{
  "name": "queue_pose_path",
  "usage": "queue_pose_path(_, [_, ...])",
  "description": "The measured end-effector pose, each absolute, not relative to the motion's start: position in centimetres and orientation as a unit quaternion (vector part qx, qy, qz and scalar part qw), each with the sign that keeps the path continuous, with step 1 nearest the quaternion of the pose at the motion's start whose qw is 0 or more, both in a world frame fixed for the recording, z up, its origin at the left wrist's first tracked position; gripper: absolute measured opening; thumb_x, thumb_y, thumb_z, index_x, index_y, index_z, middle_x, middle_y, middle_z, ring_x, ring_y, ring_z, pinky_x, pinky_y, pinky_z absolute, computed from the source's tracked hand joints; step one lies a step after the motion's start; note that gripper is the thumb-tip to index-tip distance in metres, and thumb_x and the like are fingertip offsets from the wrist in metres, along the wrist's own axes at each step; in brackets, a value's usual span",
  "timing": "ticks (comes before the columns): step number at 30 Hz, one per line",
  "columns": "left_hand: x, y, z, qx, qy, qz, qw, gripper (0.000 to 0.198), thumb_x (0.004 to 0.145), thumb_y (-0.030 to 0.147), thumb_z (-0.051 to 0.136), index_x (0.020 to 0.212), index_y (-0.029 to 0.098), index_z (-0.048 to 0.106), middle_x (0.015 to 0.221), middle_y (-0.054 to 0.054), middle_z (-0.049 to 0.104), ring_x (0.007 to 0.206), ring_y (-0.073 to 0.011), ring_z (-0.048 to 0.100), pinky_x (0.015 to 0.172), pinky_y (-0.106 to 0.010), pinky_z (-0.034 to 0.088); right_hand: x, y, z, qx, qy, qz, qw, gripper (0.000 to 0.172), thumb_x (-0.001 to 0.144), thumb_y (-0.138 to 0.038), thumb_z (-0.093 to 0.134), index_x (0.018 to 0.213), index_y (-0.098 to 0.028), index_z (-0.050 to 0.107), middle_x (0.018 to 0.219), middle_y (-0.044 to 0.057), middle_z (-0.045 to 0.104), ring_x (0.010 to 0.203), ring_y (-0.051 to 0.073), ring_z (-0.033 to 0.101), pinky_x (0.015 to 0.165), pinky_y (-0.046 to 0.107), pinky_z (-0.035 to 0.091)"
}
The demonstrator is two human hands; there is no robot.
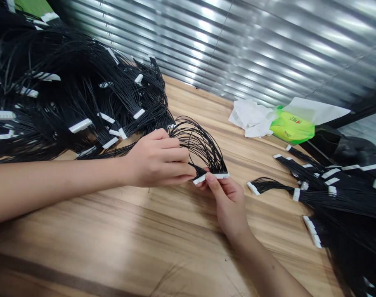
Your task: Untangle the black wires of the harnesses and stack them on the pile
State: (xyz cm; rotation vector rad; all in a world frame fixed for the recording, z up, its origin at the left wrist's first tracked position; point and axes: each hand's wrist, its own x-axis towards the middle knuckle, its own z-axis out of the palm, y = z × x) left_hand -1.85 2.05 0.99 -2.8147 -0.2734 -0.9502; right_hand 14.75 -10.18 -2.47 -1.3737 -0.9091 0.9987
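My right hand (pixel 229 200) pinches a white wire connector (pixel 221 176) between thumb and fingers. Black wires (pixel 203 140) rise from that connector and arch over to the left, behind my left hand. My left hand (pixel 161 159) is closed, its fingertips by the left end of the white connector piece. Its fingers hide what they grip, though black wires run past them. Whether the white strip is one connector or two side by side, I cannot tell.
A large heap of black wire harnesses (pixel 82 90) with white connectors lies at the left. More harnesses (pixel 336 198) lie at the right. Crumpled white tissue (pixel 251 117) and a green packet (pixel 291 126) sit at the back, before silver blinds (pixel 206 41). The table (pixel 128 247) has wood grain.
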Motion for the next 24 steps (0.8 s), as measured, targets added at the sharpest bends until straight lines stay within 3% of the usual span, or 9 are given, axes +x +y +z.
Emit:
queue_pose_path(6, [-1.8, 1.7, 0.9, -0.946, -0.115, -0.295, 0.062, 0.017, 0.090, 0.037, 0.056, 0.082, 0.029, 0.069, 0.066, 0.005, 0.063, 0.061, -0.0099, 0.050, 0.059, -0.031, 0.026, 14.9, -10.1, -2.6, -0.587, -0.389, 0.420, 0.572, 0.018, 0.083, -0.036, 0.065, 0.077, -0.020, 0.071, 0.070, 0.001, 0.069, 0.067, 0.014, 0.060, 0.069, 0.028, 0.050])
queue_pose_path(13, [-1.6, 0.9, 0.9, -0.958, -0.168, -0.211, -0.100, 0.012, 0.091, 0.027, 0.054, 0.088, 0.020, 0.063, 0.083, 0.001, 0.061, 0.077, -0.0122, 0.057, 0.067, -0.025, 0.036, 14.7, -10.1, -2.6, -0.597, -0.402, 0.412, 0.559, 0.020, 0.081, -0.036, 0.066, 0.071, -0.019, 0.069, 0.071, 0.002, 0.071, 0.069, 0.016, 0.063, 0.069, 0.030, 0.051])
queue_pose_path(20, [-1.2, 0.2, 1.0, -0.966, -0.205, -0.146, -0.066, 0.014, 0.091, 0.024, 0.048, 0.088, 0.016, 0.058, 0.084, -0.001, 0.059, 0.074, -0.0149, 0.058, 0.067, -0.027, 0.038, 14.5, -10.2, -2.5, -0.601, -0.410, 0.413, 0.548, 0.018, 0.081, -0.036, 0.066, 0.078, -0.019, 0.070, 0.071, 0.003, 0.071, 0.069, 0.017, 0.063, 0.069, 0.031, 0.051])
queue_pose_path(24, [-1.2, 0.5, 1.5, -0.966, -0.152, -0.200, -0.063, 0.022, 0.091, 0.025, 0.043, 0.072, 0.018, 0.053, 0.071, 0.000, 0.056, 0.064, -0.0133, 0.052, 0.064, -0.030, 0.036, 14.6, -10.0, -2.3, -0.605, -0.401, 0.409, 0.553, 0.019, 0.079, -0.037, 0.067, 0.076, -0.019, 0.070, 0.068, 0.002, 0.069, 0.067, 0.016, 0.061, 0.068, 0.030, 0.050])
